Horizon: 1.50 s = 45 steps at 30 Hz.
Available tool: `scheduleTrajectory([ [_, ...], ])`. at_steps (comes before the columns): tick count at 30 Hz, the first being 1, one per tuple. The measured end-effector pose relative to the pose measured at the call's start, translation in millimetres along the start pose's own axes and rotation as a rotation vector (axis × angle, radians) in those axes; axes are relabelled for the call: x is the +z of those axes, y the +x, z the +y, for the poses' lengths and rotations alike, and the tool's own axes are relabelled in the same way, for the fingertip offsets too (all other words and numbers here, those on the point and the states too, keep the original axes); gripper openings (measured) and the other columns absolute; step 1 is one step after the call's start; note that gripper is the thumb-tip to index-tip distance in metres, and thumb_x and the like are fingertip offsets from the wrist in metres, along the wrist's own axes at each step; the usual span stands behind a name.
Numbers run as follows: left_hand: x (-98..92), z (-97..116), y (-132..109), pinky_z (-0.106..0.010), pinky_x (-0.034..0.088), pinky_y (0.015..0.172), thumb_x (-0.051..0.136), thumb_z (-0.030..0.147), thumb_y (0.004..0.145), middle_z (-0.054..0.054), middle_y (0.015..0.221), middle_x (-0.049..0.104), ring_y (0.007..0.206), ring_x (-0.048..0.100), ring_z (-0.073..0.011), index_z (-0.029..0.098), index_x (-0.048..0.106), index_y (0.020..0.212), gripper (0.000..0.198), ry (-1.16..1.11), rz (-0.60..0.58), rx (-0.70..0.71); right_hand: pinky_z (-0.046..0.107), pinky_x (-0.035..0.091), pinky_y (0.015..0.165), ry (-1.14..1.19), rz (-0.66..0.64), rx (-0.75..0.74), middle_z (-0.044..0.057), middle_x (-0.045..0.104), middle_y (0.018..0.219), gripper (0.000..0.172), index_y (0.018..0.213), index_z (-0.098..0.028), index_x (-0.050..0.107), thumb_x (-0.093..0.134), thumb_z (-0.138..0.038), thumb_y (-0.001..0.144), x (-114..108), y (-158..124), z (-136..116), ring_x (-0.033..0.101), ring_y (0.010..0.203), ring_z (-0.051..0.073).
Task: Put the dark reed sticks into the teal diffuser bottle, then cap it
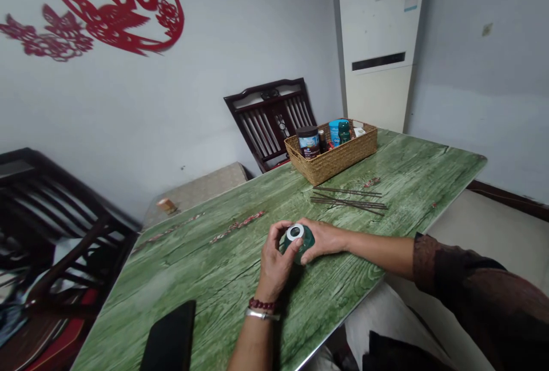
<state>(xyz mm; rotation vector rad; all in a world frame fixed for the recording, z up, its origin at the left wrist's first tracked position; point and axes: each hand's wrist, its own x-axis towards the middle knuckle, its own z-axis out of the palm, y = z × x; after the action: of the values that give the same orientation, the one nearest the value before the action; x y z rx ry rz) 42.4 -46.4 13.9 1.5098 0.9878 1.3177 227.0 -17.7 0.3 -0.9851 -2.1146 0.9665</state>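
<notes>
The left hand (274, 259) and right hand (325, 238) curl in a snug grip around a green bottle (307, 239), seemingly resting on the desk (214, 279); dark sticks (349, 202) lie beyond, near a woven basket (338, 163).

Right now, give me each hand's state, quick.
Left hand: closed around the bottle.
Right hand: closed on the same bottle, from the opposite side.

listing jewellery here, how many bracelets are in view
2: red beads and a silver bangle, both on the left wrist; others may hide under the right sleeve.
</notes>
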Motion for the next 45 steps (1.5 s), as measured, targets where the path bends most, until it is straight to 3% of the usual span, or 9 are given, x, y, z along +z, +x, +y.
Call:
scheduleTrajectory([
  [5, -14.3, 10.5, -0.8, -0.045, 0.038, 0.109, 0.061, 0.046, 0.089, -0.011, 0.135, 0.061, 0.127, 0.054, -0.0302, 0.022, 0.059, 0.134, 0.05, 0.172, -0.267, 0.032, 0.033, 0.048, 0.082, 0.001, 0.148, 0.026, 0.003, 0.068, 0.106, 0.075, 0.12, -0.021, 0.054, 0.089, -0.041, 0.057, 19.7, 4.1, 9.2, 0.065, 0.097, 0.024],
  [11, -13.8, 9.6, 0.0, -0.048, 0.042, 0.103, 0.074, 0.046, 0.078, -0.011, 0.118, 0.063, 0.115, 0.058, -0.031, 0.022, 0.062, 0.12, 0.05, 0.485, -0.103, 0.186, 0.033, 0.048, 0.081, -0.063, 0.149, -0.042, 0.005, 0.069, 0.103, 0.078, 0.121, -0.022, 0.054, 0.087, -0.05, 0.056, 23.2, 4.2, 14.8, 0.066, 0.095, 0.025],
  [16, -19.6, 10.2, 0.9, -0.047, 0.038, 0.11, 0.064, 0.045, 0.087, -0.013, 0.144, 0.051, 0.134, 0.048, -0.0306, 0.025, 0.046, 0.142, 0.061, 0.301, -0.335, 0.117, 0.034, 0.048, 0.083, -0.052, 0.139, -0.041, 0.005, 0.069, 0.105, 0.078, 0.12, -0.021, 0.054, 0.087, -0.053, 0.056, 21.6, 3.2, 9.9, 0.067, 0.097, 0.026],
  [20, -20.2, 10.1, 3.2, -0.051, 0.042, 0.105, 0.075, 0.049, 0.076, -0.011, 0.123, 0.062, 0.119, 0.057, -0.0327, 0.022, 0.052, 0.133, 0.067, 0.463, -0.091, 0.149, 0.033, 0.047, 0.082, -0.05, 0.144, -0.048, 0.004, 0.07, 0.102, 0.076, 0.12, -0.022, 0.055, 0.088, -0.05, 0.057, 20.3, 2.8, 7.7, 0.067, 0.096, 0.025],
  [25, -21.7, 15.3, 2.2, -0.047, 0.041, 0.109, 0.055, 0.042, 0.092, -0.012, 0.141, 0.056, 0.131, 0.052, -0.0289, 0.026, 0.047, 0.141, 0.051, 0.401, -0.286, 0.152, 0.033, 0.047, 0.08, -0.064, 0.166, 0.007, 0.004, 0.069, 0.101, 0.076, 0.119, -0.022, 0.055, 0.088, -0.048, 0.056, 23.9, 5.6, 9.5, 0.067, 0.095, 0.026],
  [30, -20.3, 12.2, 5.4, -0.051, 0.047, 0.097, 0.07, 0.05, 0.079, -0.011, 0.113, 0.068, 0.109, 0.062, -0.032, 0.021, 0.063, 0.121, 0.052, 0.698, -0.05, 0.26, 0.03, 0.046, 0.075, -0.031, 0.187, 0.051, 0.003, 0.07, 0.101, 0.073, 0.12, -0.022, 0.054, 0.086, -0.042, 0.058, 30.9, 13.1, 4.0, 0.067, 0.091, 0.024],
  [36, -31.9, 13.7, 5.2, -0.047, 0.043, 0.103, 0.051, 0.044, 0.094, -0.012, 0.132, 0.062, 0.122, 0.056, -0.0283, 0.023, 0.058, 0.133, 0.045, 0.754, -0.193, 0.331, 0.03, 0.045, 0.073, -0.076, 0.21, 0.124, 0.003, 0.07, 0.098, 0.069, 0.116, -0.022, 0.054, 0.084, -0.042, 0.057, 41.9, 26.6, -0.2, 0.068, 0.089, 0.025],
  [41, -35.9, 14.8, 6.7, -0.042, 0.048, 0.083, 0.062, 0.053, 0.086, -0.009, 0.1, 0.065, 0.097, 0.061, -0.0284, 0.023, 0.067, 0.115, 0.042, 1.024, 0.01, 0.314, 0.03, 0.047, 0.074, -0.074, 0.248, 0.073, 0.004, 0.071, 0.101, 0.071, 0.119, -0.023, 0.051, 0.082, -0.043, 0.059, 51.8, 32.1, 6.3, 0.069, 0.091, 0.025],
  [45, -34.4, 15.8, 7.5, -0.037, 0.045, 0.076, 0.06, 0.053, 0.088, -0.006, 0.091, 0.065, 0.089, 0.062, -0.027, 0.024, 0.067, 0.106, 0.036, 1.18, 0.037, 0.292, 0.03, 0.046, 0.072, -0.124, 0.25, 0.098, 0.005, 0.072, 0.101, 0.069, 0.118, -0.022, 0.05, 0.08, -0.044, 0.06, 55.1, 34.0, -1.4, 0.07, 0.091, 0.026],
])
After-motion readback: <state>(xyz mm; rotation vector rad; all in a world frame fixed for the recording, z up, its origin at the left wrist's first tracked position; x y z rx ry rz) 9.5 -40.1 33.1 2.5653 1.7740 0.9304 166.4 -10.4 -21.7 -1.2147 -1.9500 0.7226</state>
